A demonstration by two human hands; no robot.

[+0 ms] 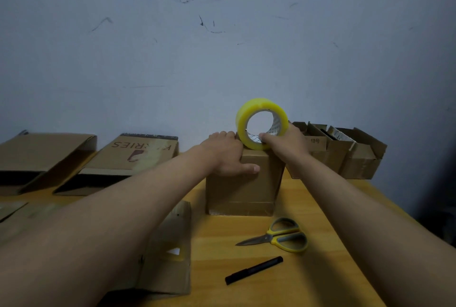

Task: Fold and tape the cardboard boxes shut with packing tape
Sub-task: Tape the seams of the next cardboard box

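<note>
One closed cardboard box (243, 183) stands on the wooden table (308, 208) in front of me. My left hand (225, 156) lies over its top edge, fingers hooked over the far side and thumb pressed flat on the near face. My right hand (286, 140) grips the one roll of yellowish packing tape (261, 123), thumb through the core and fingers curled round the outside, holding it upright on the box's top. To the left lie two flattened boxes: a plain one (42, 156) and one (133, 156) printed with letters, upside down to me, that end in "RIES". Another flat piece of cardboard (170, 252) lies under my left forearm. Behind my right hand sits a cluster of open boxes (345, 151); I cannot count them exactly, and the small print on one is too blurred to read. Nearer me lie one pair of yellow-handled scissors (278, 235) and one black pen (254, 269).
</note>
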